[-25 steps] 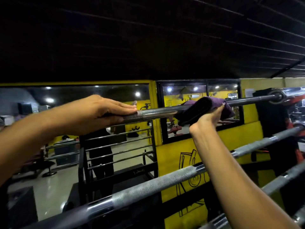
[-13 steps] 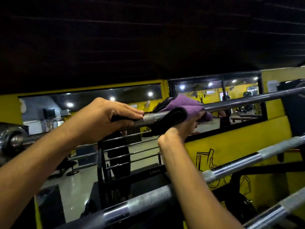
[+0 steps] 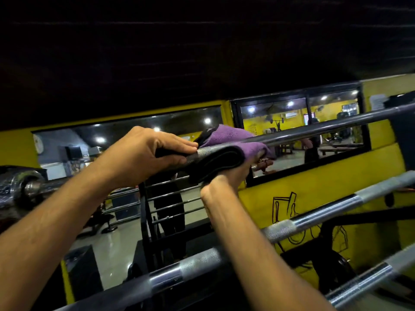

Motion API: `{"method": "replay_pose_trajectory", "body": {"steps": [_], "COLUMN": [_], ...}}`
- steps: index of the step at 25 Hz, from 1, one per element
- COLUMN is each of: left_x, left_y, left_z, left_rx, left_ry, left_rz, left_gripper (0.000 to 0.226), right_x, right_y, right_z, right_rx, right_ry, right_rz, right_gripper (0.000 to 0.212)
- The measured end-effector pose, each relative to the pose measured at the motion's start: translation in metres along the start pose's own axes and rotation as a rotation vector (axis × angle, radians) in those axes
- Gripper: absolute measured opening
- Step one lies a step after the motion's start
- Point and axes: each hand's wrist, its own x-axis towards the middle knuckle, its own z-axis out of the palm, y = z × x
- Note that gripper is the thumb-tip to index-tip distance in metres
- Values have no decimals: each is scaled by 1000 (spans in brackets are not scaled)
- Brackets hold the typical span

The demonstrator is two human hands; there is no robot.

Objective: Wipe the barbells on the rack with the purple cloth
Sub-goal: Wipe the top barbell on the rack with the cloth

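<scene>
- Top bar is the landmark; it runs from the collar at far left up to the right edge, the highest bar on the rack.
- Left hand clenches around the top bar from above, fingers curled over, thumb under; likely there to steady the bar and stop it rolling while it is rubbed.
- Right hand reaches up from below the top bar and grips the cloth, fingers mostly hidden by the fabric.
- Cloth is wrapped around the top bar, purple side up and a dark folded edge toward the camera; wrapping it probably lets one pass clean all round the shaft.
- Cloth sits right against the left hand's fingertips, touching or nearly so; cannot tell which.
- Knurled patch of the top bar shows just at the cloth's left edge.
- Second bar lies below the top bar, nearer the camera; third bar lower again at bottom right. No hand or cloth on either, so judged not yet in hand.
- Mirror on the yellow wall sits behind the top bar.
- Step judged: wiping the top bar's left part, next to the steadying hand.
</scene>
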Motion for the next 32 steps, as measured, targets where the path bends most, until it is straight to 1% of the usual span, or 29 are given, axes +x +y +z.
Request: {"method": "replay_pose_trajectory", "body": {"steps": [2, 4, 5, 6, 7, 10, 13, 15, 16, 18, 19, 22, 25, 27, 30, 31, 32], "left_x": [-1, -1, 0, 0, 1, 0, -3, -3, -3, -5, -5, -12, -17, -20, -29, -34, -41], "left_y": [0, 0, 0, 0, 2, 2, 7, 13, 15, 19, 23, 38, 55, 69, 100, 112, 125], "left_z": [1, 1, 1, 0, 0, 0, 4, 6, 6, 6, 7, 17, 31, 42, 63, 73, 83], "left_rx": [-1, -13, -13, -16, -23, -26, -24, -27, -19, 0, 8, 80, 144, 214, 247, 249, 254], "left_ry": [14, 22, 22, 19, 13, 17, 51, 62, 59, 54, 56, 88, 116, 134, 127, 109, 81], "left_rz": [-21, -38, -41, -41, -38, -34, -23, -27, -38, -75, -101, -176, -310, -368, -436, -451, -457], "left_gripper": [33, 32, 32, 31, 31, 32, 32, 33, 33, 34, 35, 41, 49, 54, 64, 65, 64], "right_x": [-11, -9, -11, -13, -13, -10, -4, -1, 1, 5, 6, 7, 2, 1, 2, 2, 1], "right_y": [-27, -57, -66, -67, -62, -33, -24, -39, -51, -78, -94, -134, -176, -204, -231, -234, -235], "right_z": [-1, -1, -2, -3, -8, -29, -54, -67, -72, -82, -87, -97, -107, -117, -137, -143, -150], "right_rx": [-64, -86, -139, -199, -237, -404, -598, -725, -751, -722, -667, -486, -414, -400, -461, -481, -482], "right_ry": [17, 103, 128, 111, 62, -92, -285, -385, -412, -451, -458, -478, -511, -530, -553, -534, -511], "right_rz": [29, 49, 39, 33, 12, -31, 42, 76, 85, 67, 63, 138, 227, 304, 401, 418, 424], "right_gripper": [56, 44, 42, 41, 40, 58, 58, 57, 53, 42, 42, 64, 70, 64, 45, 38, 38]}}
